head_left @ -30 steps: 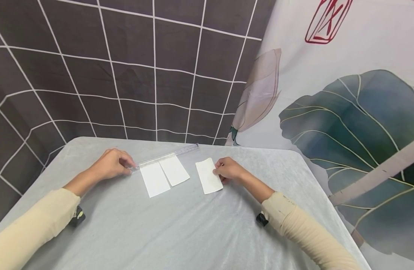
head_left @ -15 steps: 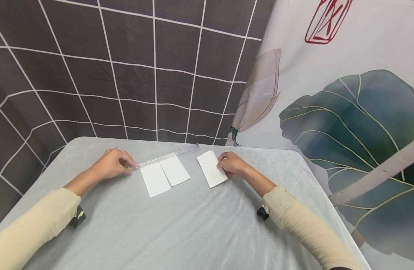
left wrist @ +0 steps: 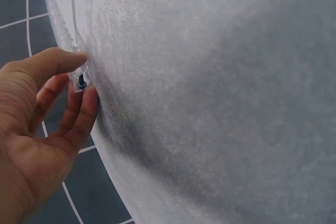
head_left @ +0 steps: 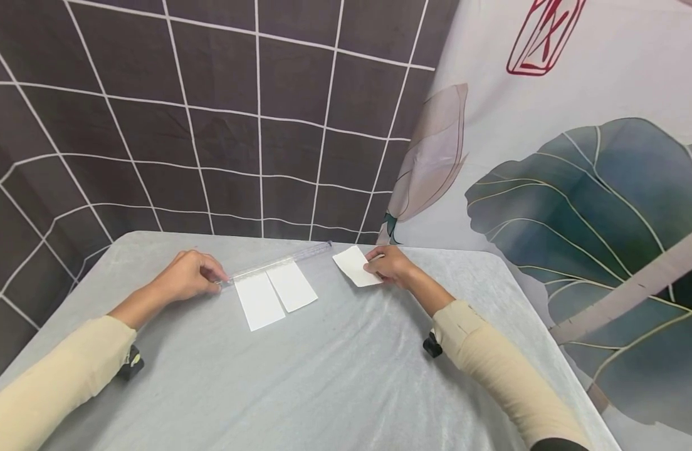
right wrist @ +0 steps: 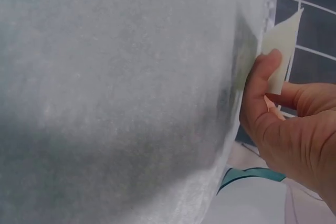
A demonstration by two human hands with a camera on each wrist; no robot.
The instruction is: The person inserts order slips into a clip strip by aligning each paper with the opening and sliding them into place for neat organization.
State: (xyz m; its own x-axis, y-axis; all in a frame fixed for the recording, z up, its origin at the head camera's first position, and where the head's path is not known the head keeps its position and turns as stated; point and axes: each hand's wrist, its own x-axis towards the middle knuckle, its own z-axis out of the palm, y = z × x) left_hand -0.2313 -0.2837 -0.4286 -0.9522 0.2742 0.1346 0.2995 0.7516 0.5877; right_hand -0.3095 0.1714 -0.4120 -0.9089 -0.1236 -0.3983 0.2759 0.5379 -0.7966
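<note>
At the near left end of a clear plastic strip [head_left: 284, 260], my left hand [head_left: 190, 275] pinches it between thumb and fingers. The left wrist view shows the strip's end [left wrist: 81, 83] with a small dark spot inside, between the left fingertips. Two white paper cards [head_left: 259, 300] [head_left: 292, 285] lie side by side on the cloth, their top edges along the strip. To the right of the strip, my right hand [head_left: 390, 265] holds another white card [head_left: 357, 265] by its right edge, thumb on one face. That card looks tilted and slightly bent in the right wrist view [right wrist: 281, 43].
A pale grey cloth [head_left: 301, 388] covers the table. Behind it hangs a dark curtain with a white grid [head_left: 222, 138]. A white curtain with a large leaf print [head_left: 594, 188] hangs along the right side.
My right hand has carried its card away toward the table's back edge, and the card now tilts and looks foreshortened. The left hand, the strip and the two lying cards stay put.
</note>
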